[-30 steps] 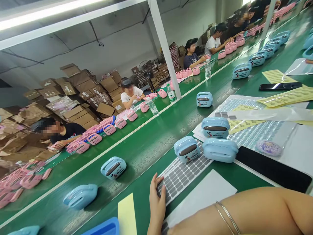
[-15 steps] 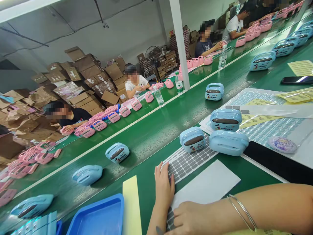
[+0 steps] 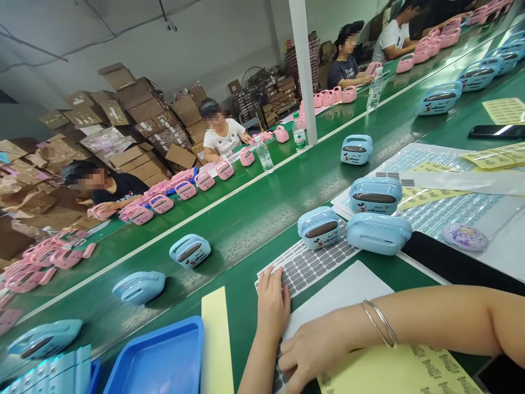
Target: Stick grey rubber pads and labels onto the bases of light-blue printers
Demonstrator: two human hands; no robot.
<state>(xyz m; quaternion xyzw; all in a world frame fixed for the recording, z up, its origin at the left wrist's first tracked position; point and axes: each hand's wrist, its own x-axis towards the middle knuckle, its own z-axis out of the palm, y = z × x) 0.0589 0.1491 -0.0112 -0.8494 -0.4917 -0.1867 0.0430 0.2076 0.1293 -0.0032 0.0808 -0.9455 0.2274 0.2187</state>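
Observation:
My left hand lies flat on the near end of a sheet of small grey stickers, fingers together and pointing away from me. My right hand reaches across from the right, two thin bangles on its wrist. Its curled fingertips rest on the sheet's nearest edge, just beside my left wrist; I cannot see whether they pinch a sticker. A white sheet lies under my right hand. Three light blue handled devices stand just beyond the stickers.
A blue tray and a pale yellow strip lie at my left, a yellow label sheet under my right forearm. A dark flat slab lies to the right. More blue devices ride the green belt. Other people sit opposite with pink devices.
My right hand has come into view and settled on the near edge of the sticker sheet. My left hand has slid a little further onto the sheet. The view has tipped downward.

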